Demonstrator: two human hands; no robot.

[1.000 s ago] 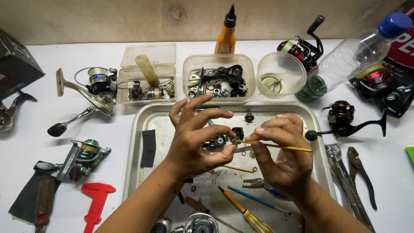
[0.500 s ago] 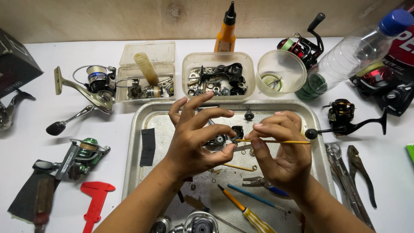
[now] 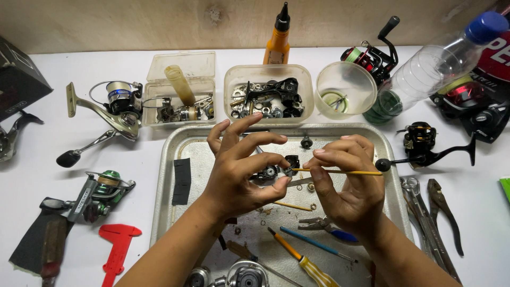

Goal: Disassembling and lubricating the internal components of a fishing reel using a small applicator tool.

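Over a metal tray (image 3: 175,143), my left hand (image 3: 239,170) grips a small black reel part (image 3: 276,169) between thumb and fingers. My right hand (image 3: 348,183) pinches a thin yellow stick (image 3: 345,172) and holds its tip against that part. Both hands hover above the tray's middle. On the tray below lie a yellow-handled screwdriver (image 3: 300,260), a blue-handled tool (image 3: 313,242), small pliers (image 3: 319,223), a black strip (image 3: 182,180) and small loose metal bits.
Behind the tray stand two plastic tubs of parts (image 3: 268,95) (image 3: 180,98), a clear cup (image 3: 345,87), an orange oil bottle (image 3: 279,37) and a plastic bottle (image 3: 425,74). Fishing reels (image 3: 114,106) (image 3: 98,194) (image 3: 425,146) lie around. Wrenches and pliers (image 3: 433,212) sit right; a red caliper (image 3: 117,244) left.
The hands stay almost still over the tray; the right hand's stick keeps working at the part held by the left hand, with only small finger shifts.
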